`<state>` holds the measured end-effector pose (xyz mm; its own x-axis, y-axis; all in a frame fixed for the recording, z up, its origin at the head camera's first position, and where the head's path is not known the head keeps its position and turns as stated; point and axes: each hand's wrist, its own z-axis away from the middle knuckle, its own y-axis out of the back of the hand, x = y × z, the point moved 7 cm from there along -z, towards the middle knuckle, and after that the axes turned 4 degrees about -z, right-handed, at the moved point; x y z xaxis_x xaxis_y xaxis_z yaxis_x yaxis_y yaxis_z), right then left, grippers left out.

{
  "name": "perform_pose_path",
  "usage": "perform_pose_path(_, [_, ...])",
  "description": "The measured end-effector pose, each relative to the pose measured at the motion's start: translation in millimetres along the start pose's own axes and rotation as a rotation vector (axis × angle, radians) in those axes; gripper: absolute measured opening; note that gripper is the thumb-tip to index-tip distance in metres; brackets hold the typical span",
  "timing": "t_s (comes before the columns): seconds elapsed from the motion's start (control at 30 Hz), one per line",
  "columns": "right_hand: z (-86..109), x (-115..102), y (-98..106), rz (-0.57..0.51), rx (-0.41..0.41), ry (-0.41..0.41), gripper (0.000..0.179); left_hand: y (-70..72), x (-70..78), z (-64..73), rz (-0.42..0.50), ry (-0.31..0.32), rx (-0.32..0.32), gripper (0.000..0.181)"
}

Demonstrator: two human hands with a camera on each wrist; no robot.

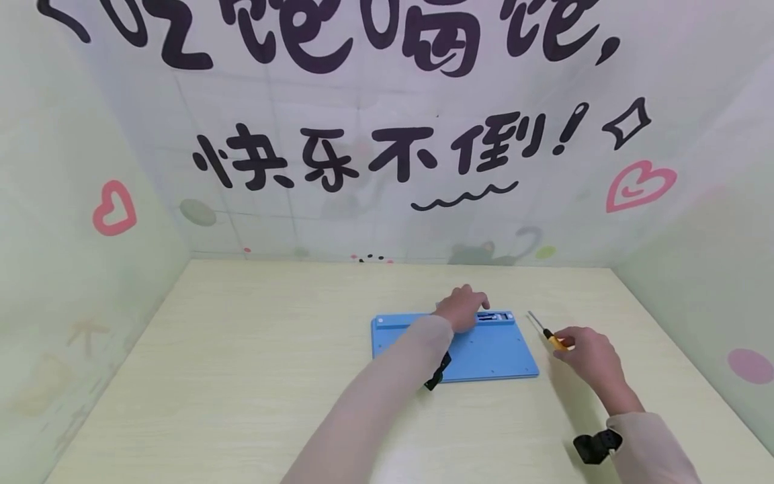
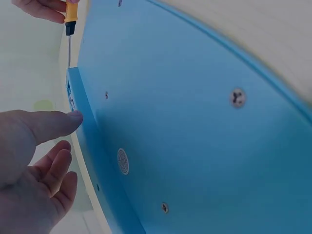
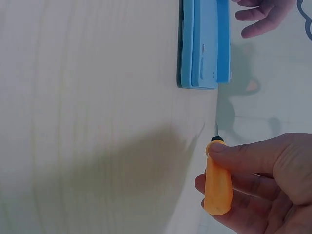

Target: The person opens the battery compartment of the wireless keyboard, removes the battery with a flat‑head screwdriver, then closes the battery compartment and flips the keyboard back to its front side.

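A blue keyboard (image 1: 490,353) lies underside up on the table, with screws (image 2: 238,98) and a small round label (image 2: 123,161) on its back. Along its far edge runs a raised ridge, where a compartment (image 1: 494,316) stands uncovered at the right end. My left hand (image 1: 461,309) is at this ridge, thumb extended beside the compartment and fingers loosely bent, holding nothing; I cannot tell whether it touches. Right of the keyboard, my right hand (image 1: 595,359) grips a screwdriver (image 3: 218,187) by its yellow-orange handle. The thin metal shaft points toward the far side, apart from the keyboard.
The pale wooden table (image 1: 242,363) extends widely to the left. A printed cloth wall (image 1: 363,228) closes off the back, with side walls at left and right. Each wrist wears a small black camera (image 1: 597,447).
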<state>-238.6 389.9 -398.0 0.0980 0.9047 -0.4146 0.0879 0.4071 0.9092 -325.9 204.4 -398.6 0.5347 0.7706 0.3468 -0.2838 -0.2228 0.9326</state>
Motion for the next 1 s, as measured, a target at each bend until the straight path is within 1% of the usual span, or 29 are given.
perform_pose_path(0.17, [2.1, 8.7, 0.5, -0.008, 0.005, -0.053, 0.029, -7.0, 3.8, -5.6, -0.032, -0.025, 0.021, 0.040])
perform_pose_path(0.33, [3.5, 14.1, 0.5, -0.031, -0.005, -0.069, 0.030, -14.2, 6.0, -12.8, -0.081, -0.042, 0.006, 0.042])
perform_pose_path(0.43, [4.1, 16.6, 0.0, -0.043, -0.016, -0.075, 0.031, -15.6, 7.3, -14.5, -0.085, -0.038, -0.004, 0.042])
perform_pose_path(0.63, [4.3, 20.7, -3.2, -0.043, -0.069, -0.115, 0.038, -15.6, 10.5, -13.1, -0.089, -0.035, -0.017, 0.041])
perform_pose_path(0.73, [4.4, 22.0, -5.5, -0.037, -0.090, -0.131, 0.043, -14.3, 12.0, -11.3, -0.095, -0.035, -0.013, 0.040])
perform_pose_path(0.87, [4.5, 23.6, -8.6, -0.032, -0.114, -0.151, 0.047, -12.4, 12.4, -9.2, -0.099, -0.032, -0.010, 0.039])
perform_pose_path(1.0, [4.6, 23.5, -9.9, -0.029, -0.125, -0.155, 0.049, -11.5, 12.9, -7.7, -0.127, -0.031, -0.016, 0.041])
